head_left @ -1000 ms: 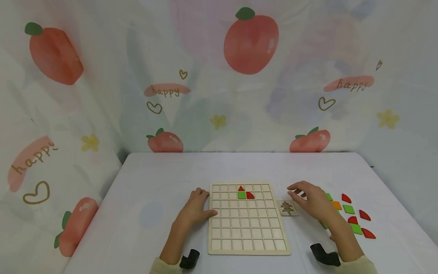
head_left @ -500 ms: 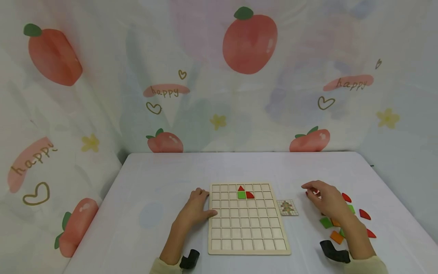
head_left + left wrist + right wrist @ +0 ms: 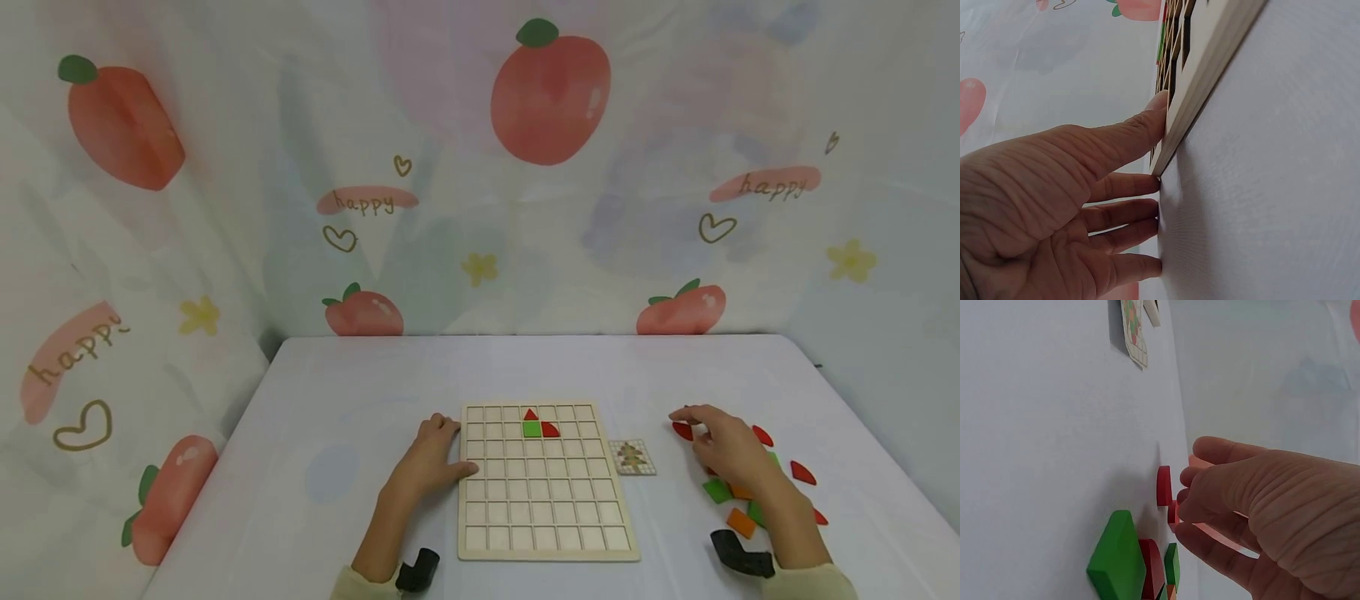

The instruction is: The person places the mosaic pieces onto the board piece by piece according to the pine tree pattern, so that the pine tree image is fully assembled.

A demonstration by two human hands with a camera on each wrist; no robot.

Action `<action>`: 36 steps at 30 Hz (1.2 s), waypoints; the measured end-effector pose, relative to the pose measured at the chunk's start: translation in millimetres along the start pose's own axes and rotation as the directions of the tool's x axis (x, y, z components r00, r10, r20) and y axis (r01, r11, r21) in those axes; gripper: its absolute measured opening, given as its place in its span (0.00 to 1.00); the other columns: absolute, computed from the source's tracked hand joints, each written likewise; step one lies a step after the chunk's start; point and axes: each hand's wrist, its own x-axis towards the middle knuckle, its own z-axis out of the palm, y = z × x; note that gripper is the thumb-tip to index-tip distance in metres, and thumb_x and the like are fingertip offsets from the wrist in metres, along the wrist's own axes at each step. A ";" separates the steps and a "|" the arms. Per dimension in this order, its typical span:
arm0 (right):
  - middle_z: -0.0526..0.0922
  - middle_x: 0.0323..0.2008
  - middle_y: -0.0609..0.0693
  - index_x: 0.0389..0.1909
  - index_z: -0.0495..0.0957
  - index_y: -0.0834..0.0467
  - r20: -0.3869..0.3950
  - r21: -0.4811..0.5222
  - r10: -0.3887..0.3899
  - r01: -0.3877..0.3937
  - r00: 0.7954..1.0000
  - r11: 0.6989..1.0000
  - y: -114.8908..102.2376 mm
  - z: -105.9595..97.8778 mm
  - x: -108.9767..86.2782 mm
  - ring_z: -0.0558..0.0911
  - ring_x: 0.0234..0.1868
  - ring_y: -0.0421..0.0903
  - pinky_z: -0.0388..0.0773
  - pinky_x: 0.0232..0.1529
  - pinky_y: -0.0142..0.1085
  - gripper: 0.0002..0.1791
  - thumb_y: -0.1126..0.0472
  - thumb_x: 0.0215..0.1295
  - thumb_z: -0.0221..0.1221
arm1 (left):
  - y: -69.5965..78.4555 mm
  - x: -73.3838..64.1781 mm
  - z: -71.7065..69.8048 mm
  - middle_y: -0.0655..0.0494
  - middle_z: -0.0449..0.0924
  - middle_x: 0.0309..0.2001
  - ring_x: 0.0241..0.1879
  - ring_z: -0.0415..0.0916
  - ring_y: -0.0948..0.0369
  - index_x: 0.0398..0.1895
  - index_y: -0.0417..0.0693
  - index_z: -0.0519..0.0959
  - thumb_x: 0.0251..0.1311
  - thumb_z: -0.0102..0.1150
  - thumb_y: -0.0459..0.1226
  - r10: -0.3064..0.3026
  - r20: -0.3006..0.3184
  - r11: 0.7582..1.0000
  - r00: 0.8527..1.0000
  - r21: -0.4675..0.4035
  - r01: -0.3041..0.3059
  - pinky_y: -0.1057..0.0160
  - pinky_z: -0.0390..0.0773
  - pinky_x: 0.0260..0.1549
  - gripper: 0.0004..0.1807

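My left hand (image 3: 431,458) rests at the left side of a wooden grid board (image 3: 547,491). In the left wrist view its thumb lies against the rim, with straight fingers touching the tablecloth. On the board sit a red triangle (image 3: 531,414), a green square (image 3: 532,429) and a red quarter-circle tile (image 3: 551,430). My right hand (image 3: 723,442) hovers at the left of the loose tiles, fingers loosely bent and gripping nothing. Just under its fingertips lies a red curved tile (image 3: 682,431), seen on the cloth in the right wrist view (image 3: 1164,485).
A small card with a tree pattern (image 3: 633,457) lies right of the board. Several loose tiles, among them a green square (image 3: 717,491), an orange square (image 3: 741,523) and a red quarter-circle (image 3: 803,472), spread around and partly beneath the right forearm. A printed curtain stands behind the table.
My right hand has moved right, from beside the tree card to over the loose tiles, and lowered slightly toward the red curved tile. The left hand and board stay put.
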 end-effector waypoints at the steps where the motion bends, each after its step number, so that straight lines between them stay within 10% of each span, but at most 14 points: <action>1: 0.76 0.59 0.72 0.57 0.80 0.64 0.006 0.001 0.000 0.000 1.000 1.000 1.0 0.4 0.1 0.79 0.44 0.60 0.86 0.40 0.50 0.21 0.75 0.62 0.58 | 0.4 0.1 -0.1 0.41 0.73 0.57 0.62 0.69 0.45 0.64 0.33 0.74 0.55 0.77 0.44 -0.002 -0.001 1.000 1.000 0.000 0.002 0.46 0.76 0.60 0.37; 12: 0.77 0.59 0.71 0.57 0.80 0.64 0.018 -0.022 -0.037 0.038 0.999 0.999 7.5 4.4 0.5 0.75 0.45 0.59 0.82 0.47 0.60 0.22 0.75 0.61 0.59 | 0.2 1.4 0.9 0.40 0.73 0.58 0.63 0.69 0.44 0.64 0.34 0.74 0.55 0.78 0.44 -0.013 0.001 1.000 1.000 0.003 0.013 0.45 0.76 0.60 0.37; 19: 0.82 0.43 0.60 0.57 0.80 0.62 0.021 -0.018 -0.016 0.017 1.000 1.000 2.4 4.4 -1.2 0.76 0.38 0.52 0.80 0.33 0.38 0.22 0.72 0.59 0.65 | 1.5 -1.0 0.7 0.41 0.73 0.57 0.62 0.69 0.44 0.63 0.33 0.75 0.55 0.78 0.43 -0.003 0.005 1.000 1.000 0.005 0.003 0.45 0.77 0.60 0.37; 36: 0.81 0.38 0.48 0.47 0.83 0.60 0.000 -0.062 -0.062 0.061 0.998 0.996 -1.3 8.6 -0.4 0.76 0.39 0.48 0.78 0.36 0.39 0.15 0.64 0.60 0.70 | 0.4 -0.4 0.7 0.41 0.72 0.57 0.63 0.68 0.45 0.64 0.34 0.74 0.56 0.77 0.43 0.000 0.006 1.000 1.000 -0.010 0.000 0.46 0.75 0.61 0.37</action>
